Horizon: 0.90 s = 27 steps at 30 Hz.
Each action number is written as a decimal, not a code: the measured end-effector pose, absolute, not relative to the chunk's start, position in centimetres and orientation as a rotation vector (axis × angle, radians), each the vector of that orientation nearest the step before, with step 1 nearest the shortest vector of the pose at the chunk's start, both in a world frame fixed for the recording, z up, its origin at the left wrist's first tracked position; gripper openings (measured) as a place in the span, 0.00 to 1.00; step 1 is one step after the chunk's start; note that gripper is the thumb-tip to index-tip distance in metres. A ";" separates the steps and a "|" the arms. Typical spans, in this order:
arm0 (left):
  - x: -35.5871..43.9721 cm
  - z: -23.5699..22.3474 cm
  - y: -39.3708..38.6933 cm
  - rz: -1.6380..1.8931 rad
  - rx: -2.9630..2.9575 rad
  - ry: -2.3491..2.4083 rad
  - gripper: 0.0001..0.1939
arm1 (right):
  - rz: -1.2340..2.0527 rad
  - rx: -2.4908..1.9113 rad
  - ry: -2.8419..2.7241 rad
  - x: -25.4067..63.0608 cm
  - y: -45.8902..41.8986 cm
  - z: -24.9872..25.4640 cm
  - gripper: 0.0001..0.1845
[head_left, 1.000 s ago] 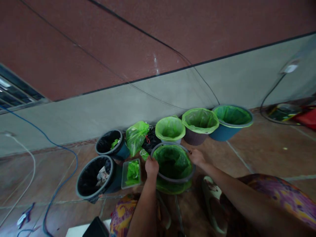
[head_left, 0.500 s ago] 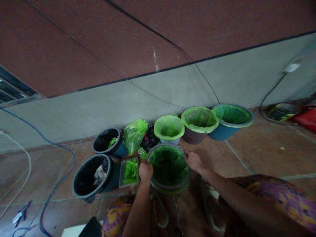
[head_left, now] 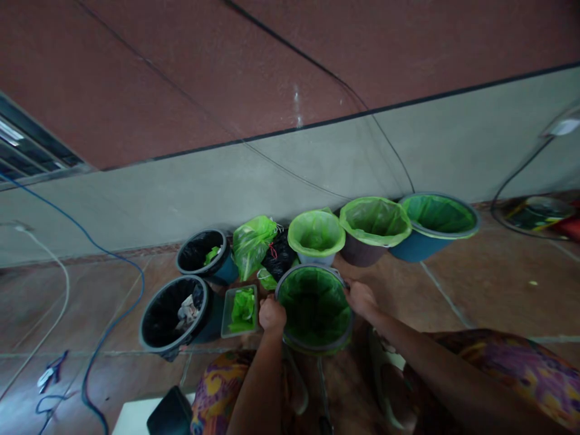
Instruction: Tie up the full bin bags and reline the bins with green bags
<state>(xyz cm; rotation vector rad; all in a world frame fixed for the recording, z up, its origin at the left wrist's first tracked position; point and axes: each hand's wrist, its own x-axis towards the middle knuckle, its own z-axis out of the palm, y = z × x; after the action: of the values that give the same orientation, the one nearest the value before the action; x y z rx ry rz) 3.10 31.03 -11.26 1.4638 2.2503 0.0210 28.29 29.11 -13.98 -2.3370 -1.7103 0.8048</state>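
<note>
A round bin (head_left: 313,311) with a grey rim and a green liner bag inside stands on the floor between my feet. My left hand (head_left: 272,314) is closed at the left side of its rim. On the opposite side, my right hand (head_left: 361,298) grips the rim near the handle end. Just left of my left hand lies a clear plastic box (head_left: 239,311) with folded green bags (head_left: 243,309) in it. Behind the bin are a small green-lined bin (head_left: 316,235), a knotted green bag (head_left: 254,244) and a black bag (head_left: 278,252).
Two black-lined bins, a nearer one (head_left: 174,314) and a farther one (head_left: 203,257), stand at left with some litter inside. Along the wall at right are a brown bin (head_left: 362,248) and a blue bin (head_left: 423,244), both green-lined. A blue cable (head_left: 113,323) crosses the floor.
The view has shifted slightly, so everything sits a little farther right. Both hands stay at the rim of the bin, which stands in the same place among the others.
</note>
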 end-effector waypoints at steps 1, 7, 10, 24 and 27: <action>3.0 -11.4 31.0 0.019 1.474 2.249 0.18 | 0.802 -2.344 -1.730 28.3 29.2 -14.0 0.19; 2.8 -12.1 31.2 0.043 1.502 2.242 0.18 | 0.761 -2.389 -1.782 28.2 29.2 -14.2 0.20; 2.8 -12.5 31.3 0.065 1.508 2.237 0.18 | 0.760 -2.375 -1.785 28.4 29.3 -14.4 0.20; 2.6 -12.9 31.9 0.017 1.369 2.247 0.18 | 0.839 -2.404 -1.842 28.8 30.1 -15.8 0.20; 2.5 -12.7 31.8 0.050 1.356 2.236 0.16 | 0.889 -2.400 -1.796 29.0 30.2 -15.9 0.18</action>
<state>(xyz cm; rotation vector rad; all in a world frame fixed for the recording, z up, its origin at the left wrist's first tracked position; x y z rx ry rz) 2.51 31.82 -12.68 1.3563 2.2357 0.0497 28.99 30.19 -15.88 -2.3997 -1.7959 0.8891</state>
